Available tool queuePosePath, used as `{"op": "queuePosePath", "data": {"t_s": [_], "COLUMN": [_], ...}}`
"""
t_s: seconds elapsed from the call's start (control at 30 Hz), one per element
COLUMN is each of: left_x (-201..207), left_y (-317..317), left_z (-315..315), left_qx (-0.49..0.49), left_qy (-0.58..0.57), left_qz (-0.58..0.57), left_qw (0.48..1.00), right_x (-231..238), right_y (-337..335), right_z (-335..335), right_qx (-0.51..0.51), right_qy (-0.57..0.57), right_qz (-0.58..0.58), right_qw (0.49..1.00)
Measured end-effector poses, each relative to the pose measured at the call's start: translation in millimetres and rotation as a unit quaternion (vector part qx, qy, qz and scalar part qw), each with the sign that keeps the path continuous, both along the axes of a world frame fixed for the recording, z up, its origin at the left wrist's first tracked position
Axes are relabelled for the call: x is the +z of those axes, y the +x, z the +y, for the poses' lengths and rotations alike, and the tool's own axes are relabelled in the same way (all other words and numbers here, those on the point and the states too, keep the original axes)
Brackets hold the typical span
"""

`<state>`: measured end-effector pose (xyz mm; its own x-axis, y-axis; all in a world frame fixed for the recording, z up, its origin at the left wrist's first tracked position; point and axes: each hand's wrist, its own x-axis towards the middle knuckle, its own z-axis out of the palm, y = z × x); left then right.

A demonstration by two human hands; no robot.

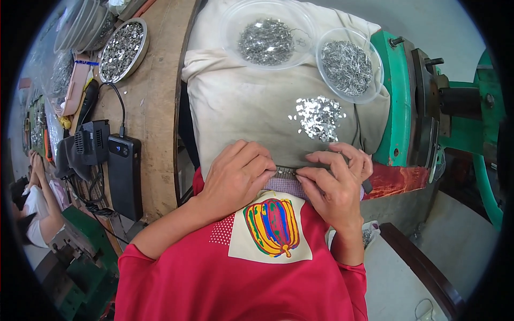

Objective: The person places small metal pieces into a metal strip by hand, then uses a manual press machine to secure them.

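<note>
A narrow dark metal strip (286, 172) with a row of small metal pieces along it lies at the near edge of the grey-beige cloth, close to my body. My left hand (238, 167) is closed, thumb and fingertips pinched at the strip's left part. At its right part, my right hand (338, 184) pinches with thumb and index finger, the other fingers curled above. Whatever small piece may sit between the fingertips is hidden. Just beyond the right hand, a loose pile of shiny flat metal bits (319, 116) is spread on the cloth (235, 107).
Two clear plastic bowls, one wide (227, 45) and one smaller (379, 72), hold small metal parts at the back. Green machinery (393, 107) stands at the right. On the wooden bench (155, 107) at left are a black power bank (125, 174) and another bowl (143, 51). Another person's arms (45, 198) show far left.
</note>
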<state>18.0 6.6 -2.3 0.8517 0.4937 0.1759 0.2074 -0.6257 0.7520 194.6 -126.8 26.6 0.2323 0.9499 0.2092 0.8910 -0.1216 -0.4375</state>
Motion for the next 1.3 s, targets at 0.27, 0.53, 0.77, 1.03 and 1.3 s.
{"op": "queuePosePath", "data": {"t_s": [0.27,0.53,0.77,1.03,1.3], "left_x": [2.9,1.4,6.4,9.9,14.3], "left_y": [1.5,10.2,8.4,-1.8,5.4], "left_z": [-2.1,-3.7,-3.7,5.6,6.8], "left_qx": [-0.009,-0.034,-0.049,-0.034,-0.056], "left_qy": [0.021,0.037,0.073,0.069,0.105], "left_qz": [0.012,0.013,0.031,0.047,0.045], "left_qw": [1.000,0.999,0.996,0.996,0.992], "right_x": [-5.6,-6.4,-0.8,2.7,-9.4], "right_y": [-9.3,-18.4,-13.7,8.1,11.5], "right_z": [2.9,7.5,2.4,-24.0,-30.7], "right_qx": [0.025,0.024,0.001,-0.055,-0.045], "right_qy": [0.006,0.029,0.012,-0.010,0.005], "right_qz": [-0.025,-0.104,-0.065,-0.038,-0.053], "right_qw": [0.999,0.994,0.998,0.998,0.998]}}
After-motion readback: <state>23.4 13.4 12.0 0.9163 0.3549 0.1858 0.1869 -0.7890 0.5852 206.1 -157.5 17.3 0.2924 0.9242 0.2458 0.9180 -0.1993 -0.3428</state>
